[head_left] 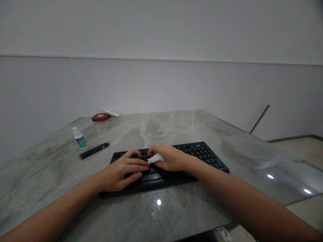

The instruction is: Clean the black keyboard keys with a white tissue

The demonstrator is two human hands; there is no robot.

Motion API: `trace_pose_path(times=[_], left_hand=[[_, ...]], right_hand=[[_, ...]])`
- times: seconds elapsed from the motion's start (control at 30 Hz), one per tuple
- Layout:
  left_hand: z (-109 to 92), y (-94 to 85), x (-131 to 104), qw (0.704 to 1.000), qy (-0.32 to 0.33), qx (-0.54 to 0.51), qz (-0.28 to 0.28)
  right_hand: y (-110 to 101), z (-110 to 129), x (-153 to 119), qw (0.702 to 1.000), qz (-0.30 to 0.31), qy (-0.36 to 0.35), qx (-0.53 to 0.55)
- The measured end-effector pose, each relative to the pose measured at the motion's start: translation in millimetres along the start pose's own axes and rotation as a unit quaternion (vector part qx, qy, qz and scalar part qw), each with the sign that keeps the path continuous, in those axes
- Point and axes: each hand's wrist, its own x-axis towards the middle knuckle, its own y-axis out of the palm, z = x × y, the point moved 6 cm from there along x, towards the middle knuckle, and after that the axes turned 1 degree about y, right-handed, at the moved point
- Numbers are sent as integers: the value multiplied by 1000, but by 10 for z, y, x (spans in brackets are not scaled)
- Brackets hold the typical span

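A black keyboard (161, 183) lies on the grey marbled table. My left hand (123, 171) rests on its left part, fingers stretched out over the keys and holding nothing. Pinched in my right hand (174, 158) is a crumpled white wipe (155, 158), a tissue or cloth by its look. Its tip meets the keys close to my left fingertips. My hands and right forearm cover many of the middle keys, while the number pad (208, 156) shows on the right.
Left of the keyboard are a small white spray bottle (80, 138) with a blue label, standing, and a slim black pen-like object (94, 150). A reddish-brown case (100, 117) and a thin white strip (111, 113) lie at the back, near the wall (161, 87).
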Motion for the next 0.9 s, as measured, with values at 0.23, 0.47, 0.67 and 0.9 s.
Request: trace_pose_path(times=[0.23, 0.47, 0.67, 0.9], left_hand=[[6, 8, -7, 1000, 6, 1, 0], [14, 7, -32, 1000, 9, -1, -6], [42, 19, -48, 1000, 0, 1, -6], [35, 12, -45, 1000, 6, 2, -8]], right_hand=[[-3, 7, -3, 1000, -4, 2, -7], [-22, 10, -10, 1000, -6, -2, -21], [-8, 43, 2, 1000, -19, -2, 3], [15, 67, 1, 1000, 6, -11, 3]])
